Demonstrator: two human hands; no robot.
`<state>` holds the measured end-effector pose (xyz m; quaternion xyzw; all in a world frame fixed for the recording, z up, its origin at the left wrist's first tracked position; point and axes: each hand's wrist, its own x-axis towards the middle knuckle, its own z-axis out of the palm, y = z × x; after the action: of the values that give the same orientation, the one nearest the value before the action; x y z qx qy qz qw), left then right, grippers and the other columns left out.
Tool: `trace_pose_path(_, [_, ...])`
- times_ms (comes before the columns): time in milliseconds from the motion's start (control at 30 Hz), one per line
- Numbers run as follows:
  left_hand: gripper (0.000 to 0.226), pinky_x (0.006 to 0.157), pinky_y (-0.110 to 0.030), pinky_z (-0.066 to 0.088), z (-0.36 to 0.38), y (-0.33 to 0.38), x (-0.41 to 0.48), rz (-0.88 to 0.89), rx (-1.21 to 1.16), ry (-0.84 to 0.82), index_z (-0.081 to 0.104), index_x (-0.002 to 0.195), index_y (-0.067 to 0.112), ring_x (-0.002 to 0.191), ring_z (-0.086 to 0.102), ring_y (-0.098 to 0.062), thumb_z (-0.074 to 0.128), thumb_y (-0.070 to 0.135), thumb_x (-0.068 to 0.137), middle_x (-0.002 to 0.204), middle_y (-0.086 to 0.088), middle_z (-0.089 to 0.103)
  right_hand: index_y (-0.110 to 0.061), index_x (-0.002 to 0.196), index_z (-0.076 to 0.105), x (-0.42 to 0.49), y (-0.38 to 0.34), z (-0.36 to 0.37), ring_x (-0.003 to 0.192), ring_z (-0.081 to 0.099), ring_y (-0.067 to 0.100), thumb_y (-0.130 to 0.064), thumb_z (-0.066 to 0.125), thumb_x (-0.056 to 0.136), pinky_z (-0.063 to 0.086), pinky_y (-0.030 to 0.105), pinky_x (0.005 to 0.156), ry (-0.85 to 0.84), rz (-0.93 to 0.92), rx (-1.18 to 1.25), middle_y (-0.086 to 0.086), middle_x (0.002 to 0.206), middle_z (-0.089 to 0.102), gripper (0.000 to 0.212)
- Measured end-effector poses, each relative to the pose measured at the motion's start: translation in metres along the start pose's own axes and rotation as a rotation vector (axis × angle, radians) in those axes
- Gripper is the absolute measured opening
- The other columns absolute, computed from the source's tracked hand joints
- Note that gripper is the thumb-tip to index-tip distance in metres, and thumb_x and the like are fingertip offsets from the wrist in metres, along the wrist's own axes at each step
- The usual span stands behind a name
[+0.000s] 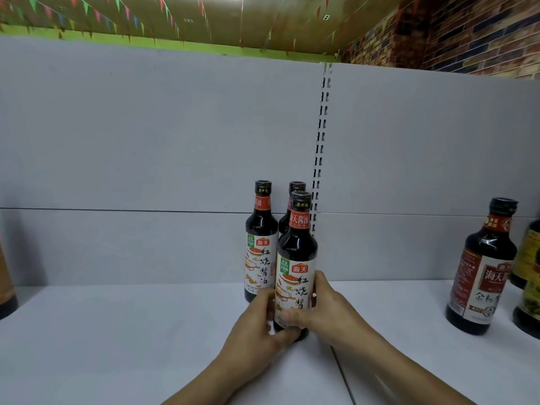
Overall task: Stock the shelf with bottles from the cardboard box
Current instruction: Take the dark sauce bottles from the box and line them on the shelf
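Three dark soy sauce bottles with white and red labels stand upright together on the white shelf [117, 331]. The front bottle [296, 252] is held low on its body by both hands: my left hand [257, 331] curls round its left side and base, and my right hand [324, 308] wraps its right side with the thumb across the label. A second bottle [261, 241] stands just behind on the left, and a third bottle [296, 188] is mostly hidden behind the front one. The cardboard box is out of view.
A larger dark bottle with a red label [482, 267] stands at the right, with more bottles [529, 276] cut off by the right edge. A dark object [5, 287] sits at the far left edge. The grey back panel has a slotted upright [320, 147].
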<state>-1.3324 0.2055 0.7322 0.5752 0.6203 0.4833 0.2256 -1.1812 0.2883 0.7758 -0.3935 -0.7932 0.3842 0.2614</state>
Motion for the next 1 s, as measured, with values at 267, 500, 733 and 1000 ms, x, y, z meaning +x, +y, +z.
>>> trace_pose_path(267, [0.054, 0.075, -0.004, 0.044, 0.003, 0.001, -0.001, 0.028, 0.12, 0.042, 0.043, 0.131, 0.04, 0.099, 0.06, 0.014, 0.075, 0.036, 0.088, 0.121, 0.028, 0.065, -0.039, 0.115, 0.042, 0.003, 0.002, 0.0, 0.099, 0.065, -0.005, -0.036, 0.086, 0.079, 0.053, 0.017, 0.077, 0.021, -0.023, 0.003, -0.025, 0.11, 0.065, 0.056])
trace_pose_path(500, [0.059, 0.08, -0.002, 0.04, 0.001, -0.003, 0.001, 0.062, 0.198, 0.01, 0.044, 0.143, 0.042, 0.101, 0.05, 0.019, 0.068, 0.029, 0.091, 0.124, 0.027, 0.057, -0.036, 0.121, 0.043, 0.007, 0.011, 0.001, 0.104, 0.065, -0.003, -0.04, 0.085, 0.08, 0.056, 0.025, 0.085, 0.08, -0.006, -0.005, -0.023, 0.115, 0.066, 0.059])
trace_pose_path(733, [0.062, 0.083, 0.002, 0.038, -0.001, -0.004, 0.002, 0.084, 0.205, -0.005, 0.039, 0.147, 0.043, 0.102, 0.047, 0.024, 0.067, 0.031, 0.093, 0.122, 0.032, 0.051, -0.037, 0.123, 0.042, 0.007, 0.024, 0.007, 0.108, 0.065, 0.002, -0.034, 0.086, 0.075, 0.055, 0.026, 0.09, 0.061, -0.006, -0.089, -0.024, 0.116, 0.064, 0.066])
trace_pose_path(1000, [0.059, 0.086, 0.0, 0.039, 0.001, -0.005, 0.001, 0.098, 0.164, 0.007, 0.043, 0.145, 0.042, 0.112, 0.051, 0.018, 0.066, 0.027, 0.094, 0.136, 0.028, 0.057, -0.037, 0.129, 0.039, 0.007, 0.03, 0.015, 0.117, 0.063, 0.007, -0.043, 0.079, 0.083, 0.054, 0.033, 0.099, 0.089, -0.066, -0.128, -0.024, 0.129, 0.06, 0.061])
